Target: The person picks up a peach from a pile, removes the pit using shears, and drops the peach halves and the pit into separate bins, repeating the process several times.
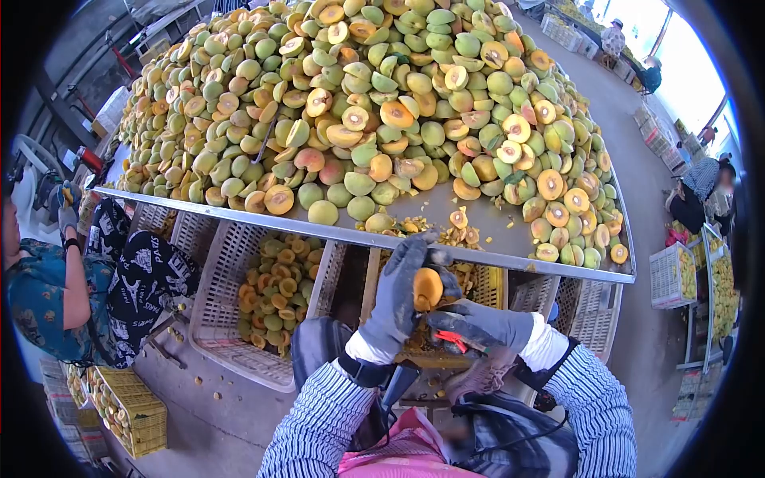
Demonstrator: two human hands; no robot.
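Orange halved peach point(427, 288) is gripped in your grey-gloved left hand point(396, 299); right hand point(480, 327) just below, fingers wrapped round a red-handled tool point(451, 338).

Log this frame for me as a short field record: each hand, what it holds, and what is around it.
left hand: gloved, raised, closed around an orange fruit
right hand: gloved, closed on a red-handled tool just below the fruit
metal table: heaped with a fruit pile, whole and halved pieces
under table: white crate partly filled with cut halves
nearby: co-worker at the left, by a yellow crate
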